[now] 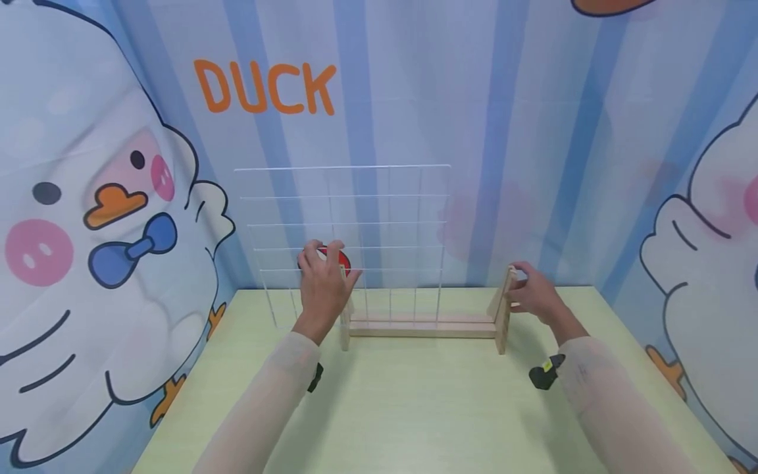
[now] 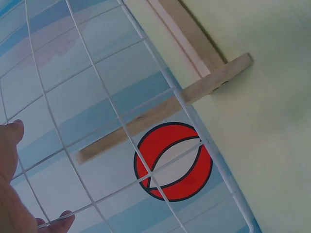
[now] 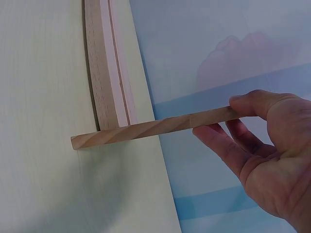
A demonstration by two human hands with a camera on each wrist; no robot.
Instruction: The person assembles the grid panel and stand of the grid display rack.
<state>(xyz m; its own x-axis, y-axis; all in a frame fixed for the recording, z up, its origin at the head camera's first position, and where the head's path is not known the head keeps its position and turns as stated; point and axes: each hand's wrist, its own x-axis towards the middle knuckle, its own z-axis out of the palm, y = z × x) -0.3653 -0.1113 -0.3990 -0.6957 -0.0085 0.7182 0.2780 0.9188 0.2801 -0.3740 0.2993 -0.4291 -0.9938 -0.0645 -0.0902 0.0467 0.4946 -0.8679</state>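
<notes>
A white wire grid panel point(image 1: 389, 224) stands upright behind and left of a wooden stand point(image 1: 422, 333). My left hand point(image 1: 323, 289) grips the grid near its lower left part, with fingertips hooked around a wire in the left wrist view. The stand has a low crossbar point(image 2: 192, 36) and an upright board at each end. My right hand point(image 1: 535, 296) pinches the top of the right end board point(image 3: 160, 127) between thumb and fingers. The left end board point(image 2: 131, 124) shows through the grid, partly hidden by my left hand in the head view.
The stand rests on a pale yellow-green table point(image 1: 414, 401) near its back edge. A light blue striped curtain point(image 1: 408, 79) printed with ducks hangs behind and at both sides. A red and white ball design point(image 2: 172, 160) on it shows through the grid.
</notes>
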